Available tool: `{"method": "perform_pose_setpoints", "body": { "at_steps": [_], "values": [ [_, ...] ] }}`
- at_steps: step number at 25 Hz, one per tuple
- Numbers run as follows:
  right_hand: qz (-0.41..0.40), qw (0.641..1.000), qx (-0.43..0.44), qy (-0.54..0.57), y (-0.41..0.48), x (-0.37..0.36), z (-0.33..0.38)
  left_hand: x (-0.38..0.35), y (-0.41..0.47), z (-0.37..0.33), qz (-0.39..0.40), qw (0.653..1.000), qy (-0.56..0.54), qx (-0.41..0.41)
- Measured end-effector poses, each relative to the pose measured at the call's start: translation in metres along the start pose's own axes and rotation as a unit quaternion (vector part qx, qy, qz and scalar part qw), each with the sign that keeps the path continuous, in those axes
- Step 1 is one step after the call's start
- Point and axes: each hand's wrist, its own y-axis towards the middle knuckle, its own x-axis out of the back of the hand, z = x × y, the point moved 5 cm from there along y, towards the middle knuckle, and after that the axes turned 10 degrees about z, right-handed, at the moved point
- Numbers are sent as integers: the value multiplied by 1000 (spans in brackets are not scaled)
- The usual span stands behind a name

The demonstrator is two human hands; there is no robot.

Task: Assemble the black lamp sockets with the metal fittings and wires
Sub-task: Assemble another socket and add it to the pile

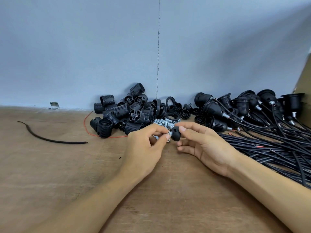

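Black socket cap (176,135): where is it? asks the visitor.

Me: Above the desk (50,165), pinched between thumb and fingers of my right grip (202,147), narrow end turned left.

Visitor: And the other hand?

Me: My left grip (144,145) pinches a metal fitting (168,134), long axis running left to right, its tip at the cap's narrow end, touching as far as I can tell. Screwing it in looks like the step in hand. Just behind lie spare fittings (165,122), with loose socket bodies (121,113) farther left and wired sockets (244,106) to the right.
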Motion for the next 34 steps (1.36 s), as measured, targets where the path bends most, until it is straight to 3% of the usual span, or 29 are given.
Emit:
{"method": "perform_pose_setpoints", "body": {
  "at_steps": [13,28,34],
  "values": [
    [29,997,26,-59,0,1,4,0,2,7,18,999,-28,30],
    [-15,983,-29,-181,-3,-4,4,-2,-5,-8,13,993,46,-107],
    [15,988,22,-149,-5,-4,10,-4,0,2,17,998,6,-52]
  ]
}}
